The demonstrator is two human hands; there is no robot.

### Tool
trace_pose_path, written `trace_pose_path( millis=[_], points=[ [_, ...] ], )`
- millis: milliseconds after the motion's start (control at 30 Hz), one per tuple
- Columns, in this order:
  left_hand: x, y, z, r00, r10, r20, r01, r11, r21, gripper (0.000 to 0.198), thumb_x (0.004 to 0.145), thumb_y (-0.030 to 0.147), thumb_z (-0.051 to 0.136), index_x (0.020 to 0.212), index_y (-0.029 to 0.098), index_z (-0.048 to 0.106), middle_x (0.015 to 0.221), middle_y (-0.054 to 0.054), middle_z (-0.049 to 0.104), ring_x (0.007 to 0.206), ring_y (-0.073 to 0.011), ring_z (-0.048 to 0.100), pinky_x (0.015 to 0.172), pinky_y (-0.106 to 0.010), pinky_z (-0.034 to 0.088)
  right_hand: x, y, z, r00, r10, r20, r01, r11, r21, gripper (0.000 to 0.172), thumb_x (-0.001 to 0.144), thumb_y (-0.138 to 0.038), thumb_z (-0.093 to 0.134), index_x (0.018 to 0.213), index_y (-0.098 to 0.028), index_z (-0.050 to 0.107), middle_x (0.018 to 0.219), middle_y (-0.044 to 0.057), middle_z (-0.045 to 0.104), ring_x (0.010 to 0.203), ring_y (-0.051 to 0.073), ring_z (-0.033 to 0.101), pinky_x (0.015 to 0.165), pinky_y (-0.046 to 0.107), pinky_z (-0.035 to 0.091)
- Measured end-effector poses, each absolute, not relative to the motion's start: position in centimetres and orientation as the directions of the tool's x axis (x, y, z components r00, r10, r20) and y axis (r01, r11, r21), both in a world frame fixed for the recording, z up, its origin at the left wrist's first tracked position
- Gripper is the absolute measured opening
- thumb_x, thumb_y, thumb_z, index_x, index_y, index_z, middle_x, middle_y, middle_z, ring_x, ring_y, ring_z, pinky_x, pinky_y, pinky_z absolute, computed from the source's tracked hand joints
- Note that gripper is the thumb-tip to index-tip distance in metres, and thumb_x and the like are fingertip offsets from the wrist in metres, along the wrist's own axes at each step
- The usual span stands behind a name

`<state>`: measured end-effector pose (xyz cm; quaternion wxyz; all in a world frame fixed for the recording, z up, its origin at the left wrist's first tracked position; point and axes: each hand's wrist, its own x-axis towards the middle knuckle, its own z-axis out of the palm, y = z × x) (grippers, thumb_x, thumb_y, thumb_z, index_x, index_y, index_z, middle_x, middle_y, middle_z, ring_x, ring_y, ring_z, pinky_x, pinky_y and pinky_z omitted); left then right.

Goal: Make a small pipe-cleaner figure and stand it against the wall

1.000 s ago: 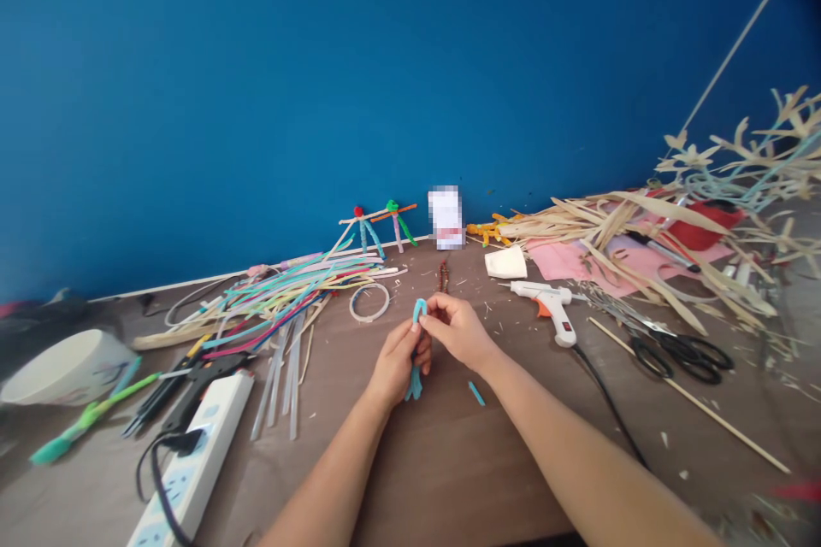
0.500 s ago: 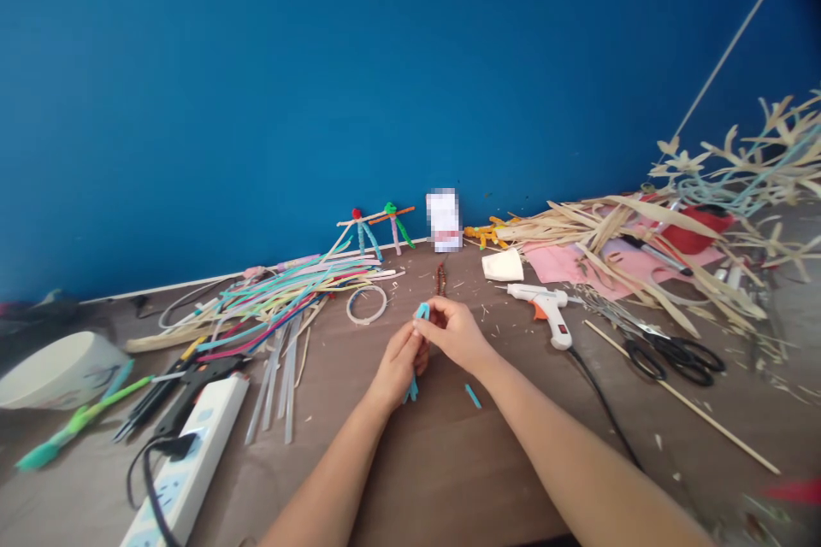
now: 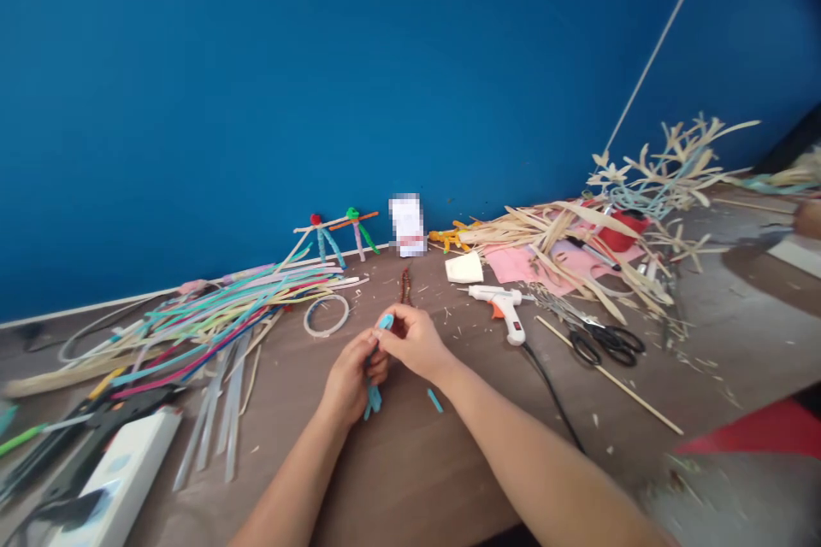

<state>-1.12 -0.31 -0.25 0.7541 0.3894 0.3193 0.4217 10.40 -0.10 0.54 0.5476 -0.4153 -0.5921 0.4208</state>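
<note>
Both hands meet over the middle of the table on a folded light-blue pipe cleaner (image 3: 386,321). My left hand (image 3: 351,374) is closed around its lower part, and blue ends (image 3: 373,400) stick out beneath the fingers. At the top, my right hand (image 3: 416,344) pinches the bent blue part between thumb and fingers. Much of the piece is hidden by the fingers. A short blue offcut (image 3: 434,400) lies on the table beneath my right wrist, apart from both hands.
Pipe cleaners (image 3: 256,291), a ring (image 3: 327,316), glue sticks (image 3: 231,406) and a power strip (image 3: 121,474) lie left. Two pipe-cleaner figures (image 3: 330,241) lean at the wall. Rightward are a white glue gun (image 3: 506,304), scissors (image 3: 609,342), a thin stick (image 3: 641,399) and dried husk strips (image 3: 552,231).
The view has swung right, so the table's things sit further left. My hands stay together on the blue pipe cleaner; its top now looks more tilted and rounded.
</note>
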Motion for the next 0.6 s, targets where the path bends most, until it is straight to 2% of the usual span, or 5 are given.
trace_pose_path(
  millis=[200, 300, 367, 467, 600],
  points=[
    [-1.3, -0.3, -0.4, 0.472, 0.874, -0.117, -0.442, 0.349, 0.826, 0.02, 0.071, 0.027, 0.057, 0.064, 0.014, 0.043, 0.052, 0.006, 0.033, 0.04, -0.0025, 0.03, 0.037, -0.014, 0.024, 10.2, -0.2, 0.4, -0.069, 0.958, 0.279, -0.082, 0.273, -0.958, 0.005, 0.068, -0.021, 0.054, 0.07, -0.018, 0.051, 0.062, -0.003, 0.05, 0.056, 0.009, 0.051, 0.053, 0.02, 0.044],
    [-1.3, -0.1, -0.6, 0.424, 0.904, -0.059, -0.504, 0.289, 0.814, 0.014, 0.072, 0.024, 0.057, 0.067, 0.013, 0.05, 0.052, 0.005, 0.041, 0.044, -0.0046, 0.038, 0.043, -0.017, 0.036, 10.1, -0.3, 0.5, -0.14, 0.97, 0.2, -0.165, 0.177, -0.97, 0.022, 0.068, -0.026, 0.056, 0.088, -0.02, 0.05, 0.069, -0.003, 0.049, 0.051, 0.009, 0.052, 0.045, 0.021, 0.044],
    [-1.3, 0.1, -0.6, 0.371, 0.927, -0.06, -0.56, 0.275, 0.781, 0.011, 0.069, 0.022, 0.06, 0.071, 0.013, 0.054, 0.055, 0.003, 0.048, 0.049, -0.0063, 0.046, 0.05, -0.019, 0.042, 10.0, -0.2, 0.4, -0.122, 0.975, 0.184, -0.166, 0.163, -0.973, 0.031, 0.067, -0.027, 0.057, 0.096, -0.021, 0.048, 0.072, -0.003, 0.047, 0.049, 0.009, 0.052, 0.043, 0.021, 0.044],
    [-1.4, 0.4, -0.6, 0.302, 0.949, -0.096, -0.644, 0.277, 0.713, 0.01, 0.065, 0.018, 0.064, 0.071, 0.013, 0.058, 0.066, 0.0, 0.057, 0.061, -0.0095, 0.054, 0.058, -0.021, 0.045, 10.1, 0.0, 0.0, -0.041, 0.974, 0.221, -0.102, 0.216, -0.971, 0.024, 0.067, -0.023, 0.056, 0.09, -0.018, 0.05, 0.069, -0.003, 0.046, 0.055, 0.009, 0.052, 0.052, 0.022, 0.046],
    [-1.8, 1.0, -1.0, 0.222, 0.971, -0.094, -0.725, 0.229, 0.649, 0.005, 0.067, 0.015, 0.062, 0.07, 0.012, 0.061, 0.074, -0.002, 0.062, 0.071, -0.0123, 0.058, 0.071, -0.026, 0.046, 10.2, 0.4, -0.4, -0.003, 0.977, 0.215, -0.009, 0.215, -0.976, 0.011, 0.068, -0.024, 0.055, 0.075, -0.017, 0.049, 0.067, -0.001, 0.052, 0.062, 0.011, 0.053, 0.059, 0.024, 0.045]
  ],
)
